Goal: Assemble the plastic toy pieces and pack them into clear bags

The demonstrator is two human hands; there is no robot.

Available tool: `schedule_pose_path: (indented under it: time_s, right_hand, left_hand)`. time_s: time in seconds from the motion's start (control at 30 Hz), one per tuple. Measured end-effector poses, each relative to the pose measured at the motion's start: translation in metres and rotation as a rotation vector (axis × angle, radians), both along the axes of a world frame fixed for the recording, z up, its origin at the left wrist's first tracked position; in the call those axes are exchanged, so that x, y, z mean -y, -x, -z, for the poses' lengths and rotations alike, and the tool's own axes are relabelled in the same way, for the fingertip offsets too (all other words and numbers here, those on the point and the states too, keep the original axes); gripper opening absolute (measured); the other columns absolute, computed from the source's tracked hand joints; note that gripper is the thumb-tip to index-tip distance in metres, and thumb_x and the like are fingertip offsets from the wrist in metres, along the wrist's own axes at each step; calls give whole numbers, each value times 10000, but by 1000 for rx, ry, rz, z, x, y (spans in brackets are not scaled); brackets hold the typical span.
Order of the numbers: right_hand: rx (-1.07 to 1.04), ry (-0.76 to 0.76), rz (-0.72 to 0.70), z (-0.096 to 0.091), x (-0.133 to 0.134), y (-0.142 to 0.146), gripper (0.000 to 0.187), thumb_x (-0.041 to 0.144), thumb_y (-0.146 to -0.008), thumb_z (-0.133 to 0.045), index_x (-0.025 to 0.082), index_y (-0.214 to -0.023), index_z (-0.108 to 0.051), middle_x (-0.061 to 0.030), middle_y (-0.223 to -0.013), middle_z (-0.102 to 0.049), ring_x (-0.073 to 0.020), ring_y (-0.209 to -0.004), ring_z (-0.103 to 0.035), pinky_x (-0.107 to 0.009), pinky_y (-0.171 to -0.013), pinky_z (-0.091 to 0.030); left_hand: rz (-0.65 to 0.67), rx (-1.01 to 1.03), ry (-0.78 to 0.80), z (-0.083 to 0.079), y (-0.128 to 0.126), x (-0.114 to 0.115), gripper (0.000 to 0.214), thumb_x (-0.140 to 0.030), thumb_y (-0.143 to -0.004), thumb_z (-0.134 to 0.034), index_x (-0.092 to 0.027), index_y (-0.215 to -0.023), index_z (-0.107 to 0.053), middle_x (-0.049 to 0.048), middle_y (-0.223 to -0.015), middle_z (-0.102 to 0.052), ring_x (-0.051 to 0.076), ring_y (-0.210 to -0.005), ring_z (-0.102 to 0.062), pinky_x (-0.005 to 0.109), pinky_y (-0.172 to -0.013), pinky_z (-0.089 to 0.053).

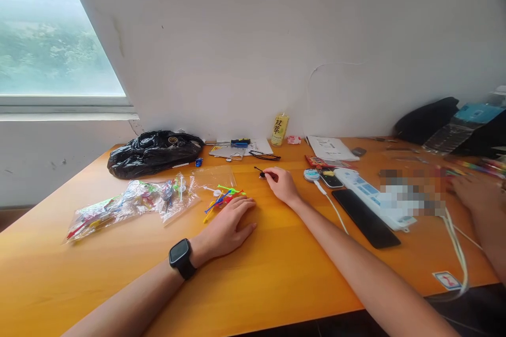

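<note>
My left hand (227,227), with a black smartwatch (182,258) at the wrist, lies palm down on the table, its fingers stretched out. Just beyond its fingertips is a small pile of colourful thin plastic pieces (218,201) in blue, yellow, green and red, partly hidden by the hand. Farther forward, my right hand (282,185) pinches a small black piece with a thin stem (260,169) between thumb and fingers. What kind of piece it is, I cannot make out. A clear plastic bag (136,201) holding more colourful pieces lies left of the pile.
A black plastic bag (154,154), a yellow drink can (280,129) and papers (331,148) stand along the wall. Right of my arm are a phone (366,218), a white power strip (356,189) and cables. Another person's hand (470,189) is at the far right, blurred.
</note>
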State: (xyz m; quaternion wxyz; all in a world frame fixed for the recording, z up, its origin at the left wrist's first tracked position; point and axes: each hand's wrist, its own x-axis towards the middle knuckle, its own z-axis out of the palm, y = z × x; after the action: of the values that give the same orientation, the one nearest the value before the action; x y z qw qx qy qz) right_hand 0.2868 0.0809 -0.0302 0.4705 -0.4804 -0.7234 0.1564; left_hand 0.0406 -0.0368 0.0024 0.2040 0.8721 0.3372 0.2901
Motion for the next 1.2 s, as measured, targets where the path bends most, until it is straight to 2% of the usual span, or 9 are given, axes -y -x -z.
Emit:
schedule_pose_path:
  time_s: [0.3,0.6,0.83,1.03,1.2]
  right_hand:
    - [49,-19,10,-3,3,1,188,199,-948,-589,207,-955,-776,-87,-946,-798,-240,-845,-745,-365,-772,-588]
    - [104,-5,13,-5,6,1,160,154,-938,-591,210,-958,-739,-70,-943,-740,-215,-823,-710,-333,-745,-581]
    - [159,-32,25,-5,8,3,201,208,-951,-625,218,-1135,-707,-87,-1113,-737,-249,-1014,-713,-381,-906,-583]
    - [248,-28,-5,-6,9,2,195,215,-952,-638,220,-1124,-732,-90,-1107,-753,-264,-1042,-699,-414,-955,-559]
    - [233,-16,-9,-6,8,0,202,199,-953,-652,226,-1111,-774,-99,-1144,-771,-279,-1099,-701,-448,-1021,-540]
  left_hand:
    - [-41,-35,-27,5,0,-1,434,-332,-992,-642,-240,-1411,-572,109,-1487,-608,296,-1419,-532,505,-1224,-434]
    - [1,-81,-70,4,3,-1,388,-351,-1022,-602,-253,-1397,-591,106,-1517,-591,293,-1430,-530,507,-1218,-443]
    - [14,-92,-89,4,4,-2,370,-338,-1018,-603,-254,-1378,-605,115,-1514,-592,299,-1426,-527,510,-1211,-446]
    - [20,-91,-79,0,3,-1,364,-325,-1017,-602,-254,-1373,-614,120,-1509,-592,306,-1422,-530,522,-1207,-448]
    - [33,-66,-74,-1,3,-1,362,-313,-1013,-605,-269,-1371,-624,121,-1490,-606,312,-1412,-539,538,-1201,-451]
